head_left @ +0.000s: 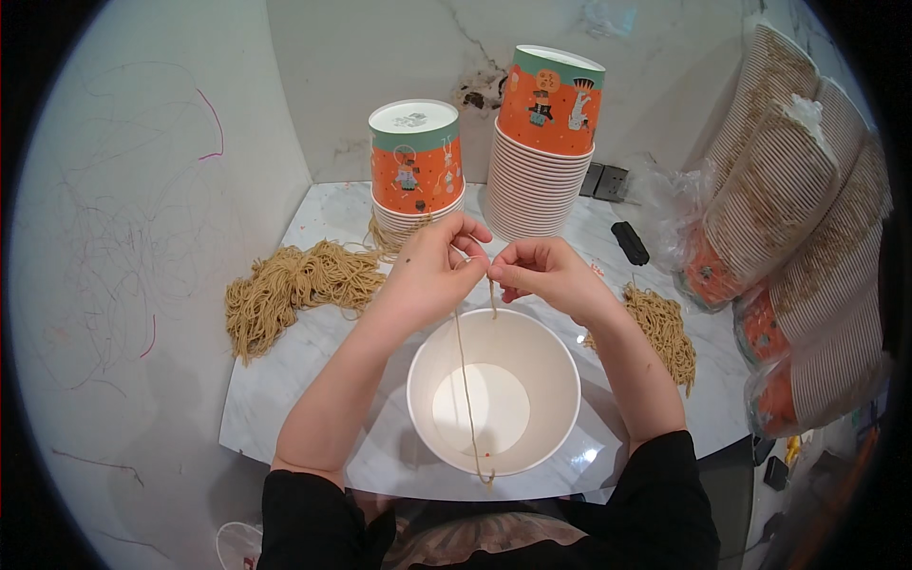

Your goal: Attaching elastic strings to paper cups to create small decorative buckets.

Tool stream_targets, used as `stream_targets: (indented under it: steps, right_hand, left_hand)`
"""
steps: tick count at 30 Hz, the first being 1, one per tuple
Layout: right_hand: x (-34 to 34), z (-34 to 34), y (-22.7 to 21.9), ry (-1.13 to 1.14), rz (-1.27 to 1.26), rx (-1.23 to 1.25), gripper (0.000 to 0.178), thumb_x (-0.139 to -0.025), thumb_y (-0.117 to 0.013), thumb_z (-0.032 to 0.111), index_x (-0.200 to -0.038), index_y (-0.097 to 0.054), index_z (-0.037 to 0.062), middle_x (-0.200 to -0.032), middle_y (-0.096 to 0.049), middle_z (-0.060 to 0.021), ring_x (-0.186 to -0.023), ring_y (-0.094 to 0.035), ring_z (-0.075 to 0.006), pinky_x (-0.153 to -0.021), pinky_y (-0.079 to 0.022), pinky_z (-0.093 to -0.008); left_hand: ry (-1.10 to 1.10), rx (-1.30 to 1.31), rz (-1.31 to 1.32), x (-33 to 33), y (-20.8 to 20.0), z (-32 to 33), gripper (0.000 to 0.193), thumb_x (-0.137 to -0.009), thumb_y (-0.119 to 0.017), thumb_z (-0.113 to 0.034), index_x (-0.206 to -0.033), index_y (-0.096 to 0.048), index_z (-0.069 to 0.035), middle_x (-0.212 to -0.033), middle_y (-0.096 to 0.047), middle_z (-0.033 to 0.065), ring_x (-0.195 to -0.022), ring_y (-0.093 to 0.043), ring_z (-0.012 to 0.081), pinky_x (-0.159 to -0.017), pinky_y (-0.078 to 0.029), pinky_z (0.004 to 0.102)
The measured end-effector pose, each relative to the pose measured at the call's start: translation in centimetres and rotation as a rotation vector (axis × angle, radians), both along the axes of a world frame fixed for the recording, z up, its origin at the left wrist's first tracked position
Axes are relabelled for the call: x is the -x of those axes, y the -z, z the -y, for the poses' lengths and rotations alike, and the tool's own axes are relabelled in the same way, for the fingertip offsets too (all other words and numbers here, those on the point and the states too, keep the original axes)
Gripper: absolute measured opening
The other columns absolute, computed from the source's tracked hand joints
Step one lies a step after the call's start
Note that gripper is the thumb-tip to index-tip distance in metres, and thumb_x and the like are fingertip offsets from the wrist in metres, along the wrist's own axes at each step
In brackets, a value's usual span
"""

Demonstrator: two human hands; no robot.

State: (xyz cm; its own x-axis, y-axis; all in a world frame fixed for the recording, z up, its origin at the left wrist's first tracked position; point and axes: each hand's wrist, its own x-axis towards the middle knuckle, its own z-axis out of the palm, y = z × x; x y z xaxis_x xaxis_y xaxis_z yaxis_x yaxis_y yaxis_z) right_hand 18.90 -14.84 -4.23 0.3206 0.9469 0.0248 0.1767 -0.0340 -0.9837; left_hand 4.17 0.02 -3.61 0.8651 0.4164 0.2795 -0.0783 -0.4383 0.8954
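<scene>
A white paper bucket point(562, 375) stands upright with its open top toward me. Above its far rim, my left hand point(439, 266) and my right hand point(546, 271) meet with fingertips pinched on a thin tan string point(465, 370). One length of the string runs down across the bucket's mouth to the near rim, where it ends in a small loop or knot. A shorter piece drops from between the hands to the far rim. Whether the string passes through the bucket's wall cannot be made out. The fingers partly hide the pinched part.
A heap of tan strings point(304, 288) lies at left, a smaller heap point(660, 332) at right. Behind stand a short stack point(418, 161) and a tall stack point(541, 142) of orange-and-green buckets. Bagged bucket stacks point(774, 180) lean at right, near a black object point(630, 243). A wall borders the left.
</scene>
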Motion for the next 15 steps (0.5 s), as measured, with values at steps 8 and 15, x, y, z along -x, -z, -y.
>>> stream_targets:
  steps: [8,15]
  right_hand:
    - [-0.11,-0.01,0.09,-0.026,-0.086,0.011,0.022,-0.094,-0.074,0.022,-0.099,-0.073,0.0008,-0.087,-0.071,-0.0023,-0.078,-0.065,-0.0075,-0.075,-0.056,-0.0249]
    - [0.02,-0.26,0.38,-0.047,-0.033,-0.021,0.017,-0.094,-0.073,0.018,-0.098,-0.071,0.0016,-0.087,-0.070,0.0004,-0.079,-0.063,-0.0057,-0.077,-0.053,-0.0224]
  left_hand:
    - [-0.016,0.035,0.037,-0.26,0.07,0.24,0.026,-0.085,-0.067,-0.006,-0.109,-0.063,0.003,-0.090,-0.067,0.0071,-0.066,-0.063,0.0071,-0.064,-0.051,0.0249]
    - [-0.002,0.084,0.052,-0.34,0.01,0.24,0.026,-0.085,-0.067,-0.006,-0.109,-0.063,0.004,-0.092,-0.068,0.0081,-0.068,-0.065,0.0085,-0.065,-0.052,0.0253]
